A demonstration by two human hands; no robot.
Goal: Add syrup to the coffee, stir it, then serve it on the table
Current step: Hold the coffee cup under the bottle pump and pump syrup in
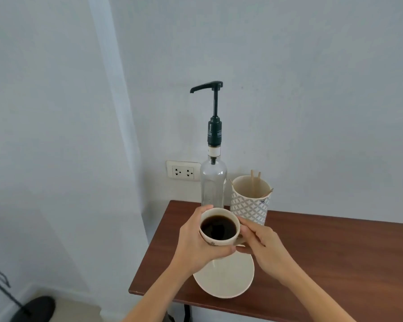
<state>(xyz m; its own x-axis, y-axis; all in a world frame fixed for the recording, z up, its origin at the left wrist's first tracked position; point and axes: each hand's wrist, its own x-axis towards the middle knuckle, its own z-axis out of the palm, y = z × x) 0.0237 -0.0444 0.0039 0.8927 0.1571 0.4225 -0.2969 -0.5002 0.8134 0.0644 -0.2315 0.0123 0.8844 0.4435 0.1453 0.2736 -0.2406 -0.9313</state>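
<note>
Cup (219,228) above saucer (228,280); bottle (213,182) behind; holder (249,201) right of bottle.

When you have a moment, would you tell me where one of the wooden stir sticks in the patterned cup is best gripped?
Probably by the top ends, from straight above. The stir sticks stand nearly upright in the patterned cup, and only their tips rise above its rim; the rest lies inside the cup. The syrup bottle stands close on the left, so a pinch from above avoids it.
</note>
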